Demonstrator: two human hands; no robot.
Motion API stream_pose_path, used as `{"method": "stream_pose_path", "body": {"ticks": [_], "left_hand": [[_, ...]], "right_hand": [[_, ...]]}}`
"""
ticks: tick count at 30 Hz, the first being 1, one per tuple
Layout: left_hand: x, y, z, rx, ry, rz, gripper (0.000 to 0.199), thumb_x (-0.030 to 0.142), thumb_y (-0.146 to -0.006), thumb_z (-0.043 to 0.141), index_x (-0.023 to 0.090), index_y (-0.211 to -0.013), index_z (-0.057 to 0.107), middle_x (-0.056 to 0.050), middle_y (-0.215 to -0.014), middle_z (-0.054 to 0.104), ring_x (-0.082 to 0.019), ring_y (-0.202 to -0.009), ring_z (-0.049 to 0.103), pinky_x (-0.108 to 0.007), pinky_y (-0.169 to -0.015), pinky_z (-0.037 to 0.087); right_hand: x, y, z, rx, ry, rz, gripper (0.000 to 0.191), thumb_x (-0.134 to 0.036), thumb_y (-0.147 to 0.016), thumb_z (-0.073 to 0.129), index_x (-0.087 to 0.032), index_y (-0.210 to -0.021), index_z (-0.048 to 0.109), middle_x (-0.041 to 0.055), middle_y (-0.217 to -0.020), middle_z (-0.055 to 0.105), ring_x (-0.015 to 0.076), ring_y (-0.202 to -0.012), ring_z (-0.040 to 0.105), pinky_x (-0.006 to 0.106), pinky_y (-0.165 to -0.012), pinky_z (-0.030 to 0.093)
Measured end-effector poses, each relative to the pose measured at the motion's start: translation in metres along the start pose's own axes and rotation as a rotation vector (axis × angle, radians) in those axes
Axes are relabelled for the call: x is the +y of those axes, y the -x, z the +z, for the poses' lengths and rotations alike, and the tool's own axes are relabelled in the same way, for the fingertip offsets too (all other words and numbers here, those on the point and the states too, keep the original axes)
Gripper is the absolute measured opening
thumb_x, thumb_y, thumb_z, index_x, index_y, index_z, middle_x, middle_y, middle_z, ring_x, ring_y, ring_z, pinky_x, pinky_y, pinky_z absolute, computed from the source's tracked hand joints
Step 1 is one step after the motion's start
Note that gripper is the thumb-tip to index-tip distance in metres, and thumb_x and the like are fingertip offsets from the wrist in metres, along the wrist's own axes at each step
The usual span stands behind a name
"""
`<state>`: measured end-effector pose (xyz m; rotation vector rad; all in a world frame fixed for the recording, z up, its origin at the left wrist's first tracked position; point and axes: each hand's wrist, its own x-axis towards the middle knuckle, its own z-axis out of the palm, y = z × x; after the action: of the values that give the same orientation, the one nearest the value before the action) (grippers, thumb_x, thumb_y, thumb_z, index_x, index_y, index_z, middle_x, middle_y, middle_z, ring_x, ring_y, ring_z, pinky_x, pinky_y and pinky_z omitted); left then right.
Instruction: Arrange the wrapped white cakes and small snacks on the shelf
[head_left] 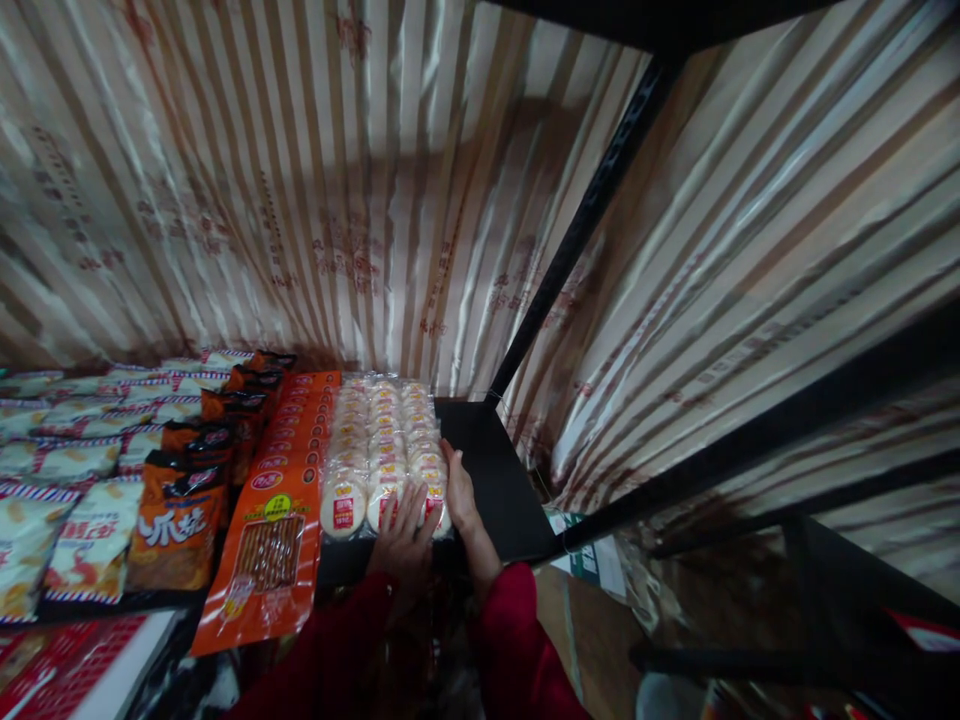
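On my feed, both hands are at the near, right-hand part of a black shelf [504, 485], working at three rows of clear-wrapped packets [385, 445] of round, pale pieces with red labels. My left hand [406, 525] lies over the near end of the middle and right rows, fingers stretched out and slightly apart, palm down. My right hand [463, 492] is held along the right side of the right row, fingers extended and close together, pinching nothing that I can see. Just left of the packets lies a long orange pack [279, 500], its near end sticking out past the shelf edge; beyond it come orange-and-black bags [178, 530], then white bags [94, 540]. A striped curtain [337, 180] hangs behind, and a black post [589, 225] rises at the shelf's far right corner.
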<state>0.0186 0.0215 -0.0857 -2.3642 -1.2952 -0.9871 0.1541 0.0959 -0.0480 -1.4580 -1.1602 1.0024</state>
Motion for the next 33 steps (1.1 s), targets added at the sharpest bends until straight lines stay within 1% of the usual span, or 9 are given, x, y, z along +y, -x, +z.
{"method": "stream_pose_path", "body": {"ticks": [4,8,12,15,19,23,28,31,33], "left_hand": [[0.0,0.0,-0.001,-0.011,-0.023,0.011,0.049,0.033,-0.082,0.049,0.023,-0.13,0.048,-0.011,-0.14,0.043,-0.027,-0.134,0.03,-0.047,-0.111,0.015],[0.001,-0.001,-0.006,-0.046,-0.047,0.023,0.047,0.03,-0.083,0.047,0.021,-0.13,0.048,-0.011,-0.14,0.043,-0.026,-0.134,0.029,-0.046,-0.111,0.017],[0.002,-0.001,-0.004,0.015,-0.032,0.04,0.043,0.029,-0.084,0.044,0.019,-0.126,0.052,-0.009,-0.137,0.047,-0.024,-0.135,0.028,-0.045,-0.112,0.015],[0.003,-0.001,0.0,0.023,-0.029,0.042,0.043,0.028,-0.084,0.043,0.019,-0.125,0.053,-0.01,-0.136,0.049,-0.023,-0.134,0.03,-0.045,-0.112,0.015],[0.002,0.001,0.002,0.015,-0.024,0.037,0.043,0.029,-0.084,0.045,0.02,-0.125,0.052,-0.01,-0.137,0.047,-0.023,-0.134,0.03,-0.045,-0.113,0.014],[0.002,0.001,0.002,0.061,-0.012,0.039,0.043,0.028,-0.082,0.046,0.022,-0.124,0.053,-0.011,-0.137,0.046,-0.024,-0.133,0.033,-0.046,-0.111,0.017],[0.005,0.0,-0.012,0.001,-0.022,0.03,0.047,0.019,-0.082,0.04,0.017,-0.128,0.049,-0.011,-0.136,0.048,-0.023,-0.132,0.034,-0.046,-0.111,0.019],[0.008,0.006,-0.024,0.007,-0.041,-0.051,0.046,0.021,-0.083,0.038,0.014,-0.127,0.05,-0.013,-0.136,0.048,-0.024,-0.134,0.031,-0.045,-0.112,0.017],[0.008,0.015,-0.032,0.045,-0.061,-0.116,0.046,0.024,-0.084,0.038,0.013,-0.127,0.05,-0.014,-0.137,0.046,-0.024,-0.136,0.026,-0.044,-0.111,0.017]], "right_hand": [[-0.003,0.001,-0.001,-0.011,-0.002,-0.001,0.076,-0.072,-0.082,0.022,-0.021,-0.131,0.05,0.0047,-0.135,0.05,0.0204,-0.128,0.042,0.035,-0.11,0.026],[-0.004,0.004,0.0,0.025,-0.056,-0.026,0.077,-0.071,-0.083,0.022,-0.019,-0.134,0.045,0.0062,-0.139,0.045,0.0204,-0.13,0.04,0.035,-0.11,0.027],[-0.011,0.011,0.001,0.018,0.031,-0.03,0.077,-0.072,-0.082,0.023,-0.02,-0.135,0.044,0.005,-0.14,0.044,0.0198,-0.132,0.036,0.034,-0.112,0.022],[-0.016,0.013,0.002,0.0,0.075,-0.031,0.077,-0.073,-0.081,0.024,-0.021,-0.133,0.047,0.0037,-0.139,0.045,0.0195,-0.132,0.036,0.033,-0.113,0.02],[-0.014,0.009,0.001,0.004,-0.041,-0.024,0.078,-0.072,-0.08,0.027,-0.018,-0.133,0.047,0.006,-0.139,0.045,0.0199,-0.131,0.038,0.033,-0.112,0.023],[-0.003,0.006,-0.003,0.059,-0.176,-0.033,0.079,-0.071,-0.08,0.031,-0.016,-0.134,0.045,0.0086,-0.141,0.042,0.0205,-0.131,0.037,0.034,-0.11,0.026],[0.001,0.019,-0.013,0.169,-0.055,-0.086,0.076,-0.067,-0.083,0.028,-0.012,-0.131,0.048,0.0119,-0.139,0.044,0.022,-0.13,0.038,0.038,-0.111,0.024],[-0.006,0.036,-0.015,0.242,0.061,-0.168,0.069,-0.061,-0.086,0.03,-0.01,-0.128,0.05,0.013,-0.137,0.047,0.0218,-0.129,0.04,0.039,-0.111,0.024],[-0.013,0.05,-0.011,0.234,0.138,-0.262,0.061,-0.056,-0.088,0.032,-0.012,-0.125,0.053,0.0124,-0.135,0.049,0.0212,-0.127,0.042,0.039,-0.11,0.027]]}}
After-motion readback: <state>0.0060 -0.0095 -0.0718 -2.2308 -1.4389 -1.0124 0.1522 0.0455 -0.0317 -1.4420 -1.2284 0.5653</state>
